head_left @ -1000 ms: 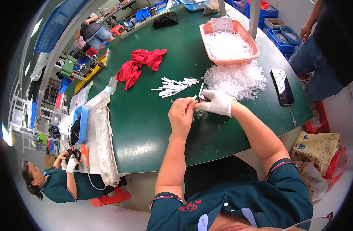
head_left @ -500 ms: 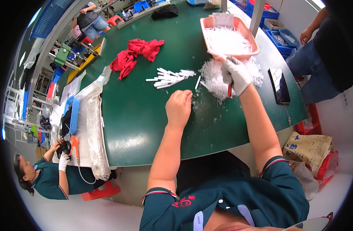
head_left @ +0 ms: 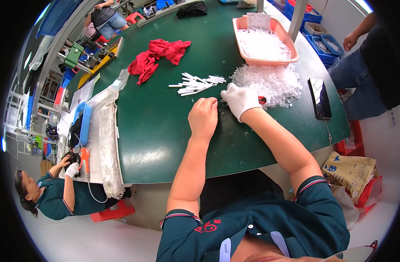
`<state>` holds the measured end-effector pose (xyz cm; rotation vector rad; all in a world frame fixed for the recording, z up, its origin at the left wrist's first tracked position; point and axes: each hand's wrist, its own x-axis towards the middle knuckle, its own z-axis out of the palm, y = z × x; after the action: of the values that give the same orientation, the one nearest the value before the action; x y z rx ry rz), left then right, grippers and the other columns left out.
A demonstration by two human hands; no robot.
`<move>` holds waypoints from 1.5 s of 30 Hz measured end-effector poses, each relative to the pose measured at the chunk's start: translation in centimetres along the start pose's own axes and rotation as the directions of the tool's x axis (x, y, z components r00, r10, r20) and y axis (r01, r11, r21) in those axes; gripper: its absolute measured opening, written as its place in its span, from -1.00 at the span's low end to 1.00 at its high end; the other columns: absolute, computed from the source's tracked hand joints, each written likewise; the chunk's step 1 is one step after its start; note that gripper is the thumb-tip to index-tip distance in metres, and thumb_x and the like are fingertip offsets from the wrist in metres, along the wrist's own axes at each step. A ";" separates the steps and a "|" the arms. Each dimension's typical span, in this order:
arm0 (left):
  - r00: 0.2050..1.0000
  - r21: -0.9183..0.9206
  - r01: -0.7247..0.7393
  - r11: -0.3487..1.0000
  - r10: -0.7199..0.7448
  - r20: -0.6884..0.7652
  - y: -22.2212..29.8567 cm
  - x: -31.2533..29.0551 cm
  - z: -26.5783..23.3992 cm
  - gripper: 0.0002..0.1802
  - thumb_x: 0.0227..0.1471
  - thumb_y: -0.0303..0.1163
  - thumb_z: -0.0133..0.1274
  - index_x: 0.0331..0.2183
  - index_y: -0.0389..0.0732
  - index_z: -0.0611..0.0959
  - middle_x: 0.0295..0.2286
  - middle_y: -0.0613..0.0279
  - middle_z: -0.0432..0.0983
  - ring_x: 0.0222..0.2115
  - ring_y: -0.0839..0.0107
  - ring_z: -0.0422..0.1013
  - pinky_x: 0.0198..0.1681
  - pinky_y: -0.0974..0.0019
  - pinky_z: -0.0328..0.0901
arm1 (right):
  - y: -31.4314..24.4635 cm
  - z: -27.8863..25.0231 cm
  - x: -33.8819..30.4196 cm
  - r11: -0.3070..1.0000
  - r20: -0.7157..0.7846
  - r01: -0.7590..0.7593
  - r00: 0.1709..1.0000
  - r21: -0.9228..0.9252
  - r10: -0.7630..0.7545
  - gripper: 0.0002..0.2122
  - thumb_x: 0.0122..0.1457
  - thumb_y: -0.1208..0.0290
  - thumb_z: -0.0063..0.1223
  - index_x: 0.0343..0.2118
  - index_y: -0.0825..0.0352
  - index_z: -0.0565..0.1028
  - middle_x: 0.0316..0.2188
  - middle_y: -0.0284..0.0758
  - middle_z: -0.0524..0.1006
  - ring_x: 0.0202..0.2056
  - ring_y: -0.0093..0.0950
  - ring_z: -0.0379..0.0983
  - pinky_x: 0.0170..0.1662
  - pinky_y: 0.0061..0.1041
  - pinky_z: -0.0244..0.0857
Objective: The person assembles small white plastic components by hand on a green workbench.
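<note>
Now, seemingly a pick-up: left hand [head_left: 203, 118] curled closed (contents hidden), right hand [head_left: 240, 101] clasping a red tool [head_left: 262, 100] near the tubes [head_left: 194, 87]; next likely calls for a fine pinch.

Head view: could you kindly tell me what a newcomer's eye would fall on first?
Probably the crumpled red cloth, bright against the green table beyond the white tubes. Then perhaps the glittering heap of translucent bits on the near side of the orange basket, beside the white-gloved right hand.
</note>
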<state>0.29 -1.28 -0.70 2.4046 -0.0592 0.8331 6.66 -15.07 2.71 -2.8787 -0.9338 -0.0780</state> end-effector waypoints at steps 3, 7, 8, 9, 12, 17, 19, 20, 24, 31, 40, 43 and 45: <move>0.999 -0.003 0.040 0.999 -0.040 0.018 0.3 0.1 -0.1 -0.94 -0.04 -0.45 0.10 -0.43 -0.19 0.62 -0.48 0.22 0.51 -0.41 0.21 0.46 -0.35 0.24 0.35 | 0.3 0.4 0.0 0.998 -0.019 0.052 0.998 -0.039 -0.053 -0.90 0.07 0.41 0.02 -0.35 0.17 0.55 -0.26 -0.26 0.49 -0.29 -0.30 0.55 -0.30 -0.33 0.41; 0.999 -0.011 0.041 0.999 -0.041 -0.006 0.0 0.0 0.0 -0.94 -0.03 -0.44 0.10 -0.43 -0.20 0.62 -0.48 0.22 0.51 -0.42 0.21 0.46 -0.36 0.24 0.35 | -0.1 -0.2 -0.5 0.986 0.094 0.152 0.985 -0.072 -0.145 -0.85 0.08 0.47 -0.07 -0.31 0.14 0.51 -0.28 -0.29 0.47 -0.30 -0.29 0.55 -0.34 -0.34 0.43; 0.998 -0.046 0.061 0.997 -0.061 -0.008 -0.2 0.0 0.1 -0.93 -0.04 -0.45 0.11 -0.42 -0.22 0.63 -0.50 0.20 0.52 -0.46 0.24 0.46 -0.39 0.28 0.34 | -0.1 -0.2 -0.6 0.981 0.117 0.181 0.978 -0.065 -0.172 -0.84 0.07 0.48 -0.07 -0.31 0.13 0.51 -0.29 -0.29 0.47 -0.30 -0.29 0.55 -0.34 -0.34 0.43; 0.997 -0.081 0.081 0.993 -0.082 -0.009 -0.4 0.0 0.2 -0.92 -0.04 -0.47 0.12 -0.41 -0.24 0.63 -0.51 0.18 0.52 -0.51 0.28 0.45 -0.42 0.32 0.33 | -0.2 -0.1 -0.8 0.981 0.117 0.183 0.978 -0.065 -0.174 -0.84 0.07 0.48 -0.07 -0.31 0.13 0.51 -0.29 -0.29 0.47 -0.30 -0.29 0.55 -0.34 -0.34 0.43; 0.980 -0.192 0.197 0.961 -0.201 0.000 -1.1 -0.2 0.6 -0.91 -0.04 -0.46 0.13 -0.42 -0.26 0.63 -0.52 0.19 0.52 -0.52 0.34 0.45 -0.44 0.34 0.33 | -0.2 0.1 -1.6 0.964 0.065 0.267 0.962 -0.022 -0.265 -0.85 0.07 0.48 -0.08 -0.32 0.14 0.51 -0.30 -0.30 0.47 -0.30 -0.29 0.54 -0.35 -0.32 0.43; 0.962 -0.085 0.254 0.964 -0.242 0.127 -0.8 -0.2 0.8 -0.82 -0.09 -0.41 0.18 -0.37 -0.25 0.61 -0.53 0.21 0.51 -0.54 0.37 0.43 -0.43 0.33 0.33 | 0.9 -0.2 -2.1 0.937 0.014 0.260 0.963 0.235 -0.270 -0.88 0.08 0.40 -0.04 -0.34 0.15 0.53 -0.30 -0.27 0.54 -0.28 -0.26 0.53 -0.24 -0.27 0.39; 0.934 0.068 0.264 0.962 -0.272 0.232 0.2 0.1 0.4 -0.72 -0.12 -0.39 0.20 -0.31 -0.23 0.53 -0.48 0.21 0.51 -0.35 0.21 0.45 -0.29 0.18 0.34 | 1.3 -0.1 -1.8 0.960 -0.015 0.181 0.983 0.216 -0.182 -0.88 0.08 0.38 -0.02 -0.33 0.16 0.53 -0.33 -0.25 0.55 -0.29 -0.25 0.53 -0.25 -0.26 0.38; 0.932 0.071 0.265 0.962 -0.274 0.237 0.3 -0.1 0.7 -0.72 -0.12 -0.39 0.20 -0.31 -0.23 0.53 -0.48 0.21 0.51 -0.35 0.21 0.45 -0.29 0.18 0.34 | 1.4 0.0 -1.6 0.975 -0.047 0.098 0.995 0.197 -0.091 -0.87 0.08 0.35 0.00 -0.33 0.17 0.53 -0.37 -0.23 0.56 -0.29 -0.24 0.53 -0.26 -0.25 0.37; 0.964 0.256 0.090 0.963 -0.149 0.221 0.9 0.0 0.7 -0.67 -0.10 -0.43 0.17 -0.24 -0.25 0.48 -0.44 0.09 0.50 -0.32 0.12 0.45 -0.26 0.10 0.35 | 1.4 -1.0 -1.4 0.951 -0.029 -0.125 0.990 0.283 0.139 -0.84 0.09 0.26 0.04 -0.36 0.22 0.52 -0.40 -0.19 0.57 -0.32 -0.17 0.50 -0.24 -0.26 0.36; 0.945 0.378 -0.026 0.925 -0.100 0.311 0.7 -0.1 0.0 -0.82 -0.06 -0.53 0.04 -0.31 -0.27 0.53 -0.38 0.04 0.52 -0.32 0.10 0.45 -0.26 0.13 0.35 | 1.6 -0.1 -1.6 0.817 -0.022 -0.092 0.992 0.570 0.127 -0.74 0.13 0.26 0.03 -0.29 0.40 0.44 -0.30 -0.04 0.54 -0.22 -0.09 0.47 -0.17 -0.24 0.34; 0.992 -0.274 0.104 0.956 -0.080 0.098 1.7 0.5 -1.5 -0.79 -0.01 -0.55 0.08 -0.24 -0.23 0.62 -0.37 0.16 0.53 -0.46 0.30 0.48 -0.39 0.36 0.35 | 1.4 -1.0 -2.0 0.790 -0.177 0.027 0.979 0.612 0.104 -0.77 0.17 0.24 -0.01 -0.31 0.34 0.45 -0.41 -0.06 0.54 -0.33 -0.05 0.48 -0.25 -0.20 0.33; 0.997 -0.371 0.082 0.925 -0.071 0.043 1.9 0.5 -1.4 -0.74 -0.07 -0.63 0.10 -0.25 -0.22 0.63 -0.37 0.19 0.56 -0.43 0.33 0.48 -0.37 0.37 0.36 | 1.3 -1.5 -2.2 0.754 -0.146 0.059 0.988 0.654 0.049 -0.75 0.14 0.21 0.03 -0.37 0.33 0.42 -0.48 -0.09 0.52 -0.38 -0.07 0.47 -0.31 -0.23 0.33; 0.998 -0.365 -0.046 0.930 0.027 -0.056 1.5 0.3 -1.2 -0.78 -0.04 -0.61 0.14 -0.26 -0.23 0.65 -0.38 0.23 0.56 -0.42 0.52 0.44 -0.39 0.49 0.30 | 1.1 -1.5 -2.2 0.733 -0.129 0.073 0.991 0.676 0.020 -0.74 0.13 0.19 0.06 -0.40 0.33 0.40 -0.51 -0.11 0.51 -0.40 -0.07 0.47 -0.34 -0.24 0.32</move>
<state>-0.42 -1.80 1.01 2.0353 -0.2217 0.8177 5.49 -17.46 3.92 -2.1437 -0.7653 0.0682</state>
